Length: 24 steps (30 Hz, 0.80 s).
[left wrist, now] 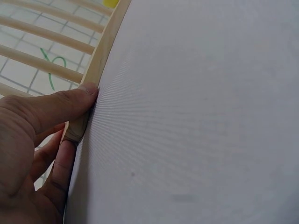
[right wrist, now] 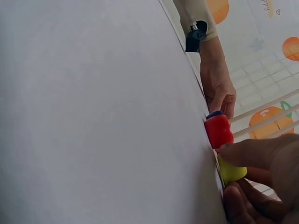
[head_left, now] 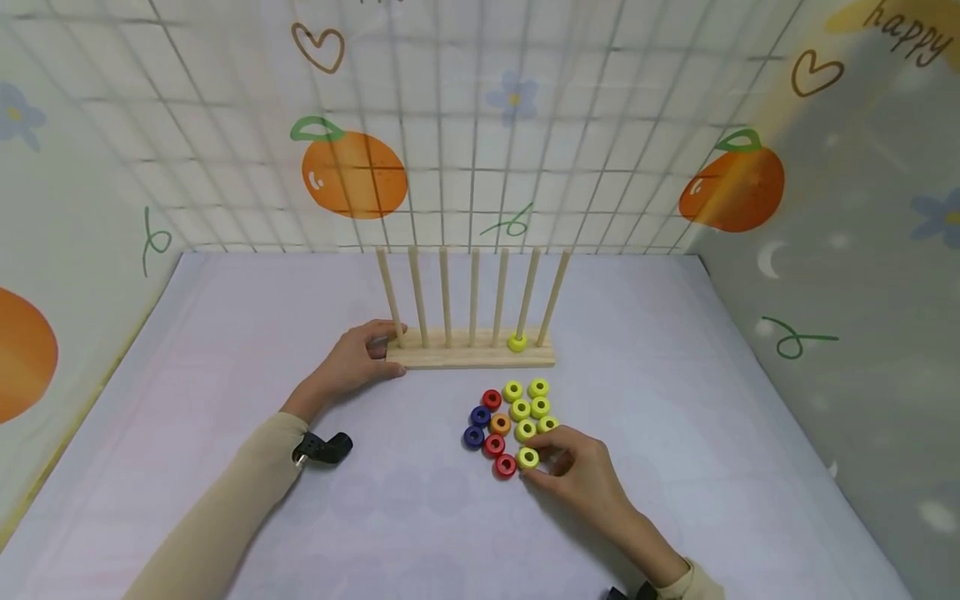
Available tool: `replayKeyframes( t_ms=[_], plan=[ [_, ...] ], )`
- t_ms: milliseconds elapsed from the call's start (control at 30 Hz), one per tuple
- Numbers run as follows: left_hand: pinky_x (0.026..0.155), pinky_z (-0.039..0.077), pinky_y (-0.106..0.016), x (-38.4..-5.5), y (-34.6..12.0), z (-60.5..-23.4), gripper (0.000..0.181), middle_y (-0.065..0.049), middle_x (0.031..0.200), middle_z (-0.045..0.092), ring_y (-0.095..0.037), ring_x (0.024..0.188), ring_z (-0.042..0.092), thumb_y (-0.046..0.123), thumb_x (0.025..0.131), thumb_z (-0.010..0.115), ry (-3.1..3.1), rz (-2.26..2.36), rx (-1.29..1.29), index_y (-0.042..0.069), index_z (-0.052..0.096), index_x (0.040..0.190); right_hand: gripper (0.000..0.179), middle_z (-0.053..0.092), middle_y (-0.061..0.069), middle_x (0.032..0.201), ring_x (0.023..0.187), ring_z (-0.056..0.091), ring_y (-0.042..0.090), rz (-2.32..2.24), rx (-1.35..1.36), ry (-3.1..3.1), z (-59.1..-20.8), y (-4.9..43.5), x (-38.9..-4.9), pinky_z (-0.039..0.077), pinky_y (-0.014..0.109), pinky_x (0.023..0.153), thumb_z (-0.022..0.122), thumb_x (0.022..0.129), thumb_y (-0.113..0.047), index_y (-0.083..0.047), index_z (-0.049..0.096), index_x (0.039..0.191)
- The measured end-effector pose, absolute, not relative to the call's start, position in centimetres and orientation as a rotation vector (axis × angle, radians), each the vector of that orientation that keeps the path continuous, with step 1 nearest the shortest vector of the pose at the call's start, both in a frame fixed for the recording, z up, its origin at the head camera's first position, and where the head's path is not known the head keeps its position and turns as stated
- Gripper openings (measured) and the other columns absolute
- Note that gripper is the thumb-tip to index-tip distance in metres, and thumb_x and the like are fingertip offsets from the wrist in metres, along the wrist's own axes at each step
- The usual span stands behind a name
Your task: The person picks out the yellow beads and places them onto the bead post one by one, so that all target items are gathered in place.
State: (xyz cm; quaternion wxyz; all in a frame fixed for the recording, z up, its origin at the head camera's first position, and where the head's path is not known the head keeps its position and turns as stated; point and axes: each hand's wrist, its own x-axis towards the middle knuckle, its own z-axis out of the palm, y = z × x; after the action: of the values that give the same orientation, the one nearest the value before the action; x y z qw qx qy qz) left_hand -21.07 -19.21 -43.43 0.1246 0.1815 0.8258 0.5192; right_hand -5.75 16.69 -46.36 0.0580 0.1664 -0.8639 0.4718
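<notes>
A wooden rack (head_left: 442, 358) with several upright pegs stands on the table, one yellow bead (head_left: 517, 342) low on its second peg from the right. My left hand (head_left: 352, 358) grips the left end of the base, thumb in front and fingers behind; the left wrist view shows the thumb on the wood (left wrist: 96, 74). In front of the rack lie loose beads. My right hand (head_left: 588, 479) pinches the nearest yellow bead (head_left: 528, 457) between thumb and fingers, close beside a red bead (head_left: 506, 466). That yellow bead (right wrist: 232, 169) also shows in the right wrist view.
Several more yellow beads (head_left: 521, 409) lie together beyond the right hand. To their left are red beads (head_left: 492, 399), an orange bead (head_left: 500, 424) and two dark blue beads (head_left: 473, 437). A printed cloth backdrop (head_left: 600, 125) rises behind the white table (head_left: 262, 292).
</notes>
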Motion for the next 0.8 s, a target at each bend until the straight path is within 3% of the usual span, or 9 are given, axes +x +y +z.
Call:
replayKeyframes(
  t_ms=[533, 800],
  plan=[
    [0.104, 0.047, -0.043, -21.0, -19.2, -43.5, 0.064, -0.021, 0.15, 0.041, -0.041, 0.132, 0.048, -0.003, 0.082, 0.08, 2.413, 1.516, 0.527, -0.006, 0.052, 0.14, 0.036, 0.071, -0.007, 0.095, 0.074, 0.067, 0.015, 1.513, 0.501, -2.587, -45.7, 17.2, -5.3, 0.06, 0.028, 0.062, 0.09, 0.07, 0.001, -0.012, 0.077, 0.101],
    [0.102, 0.048, -0.043, -21.0, -19.2, -43.4, 0.064, -0.02, 0.151, 0.04, -0.042, 0.131, 0.048, -0.002, 0.082, 0.08, 2.422, 1.501, 0.526, -0.006, 0.052, 0.14, 0.037, 0.071, 0.001, 0.093, 0.08, 0.067, 0.02, 1.562, 0.503, -2.469, -45.0, 17.9, -5.3, 0.062, 0.033, 0.063, 0.09, 0.069, 0.003, -0.006, 0.077, 0.103]
  ],
)
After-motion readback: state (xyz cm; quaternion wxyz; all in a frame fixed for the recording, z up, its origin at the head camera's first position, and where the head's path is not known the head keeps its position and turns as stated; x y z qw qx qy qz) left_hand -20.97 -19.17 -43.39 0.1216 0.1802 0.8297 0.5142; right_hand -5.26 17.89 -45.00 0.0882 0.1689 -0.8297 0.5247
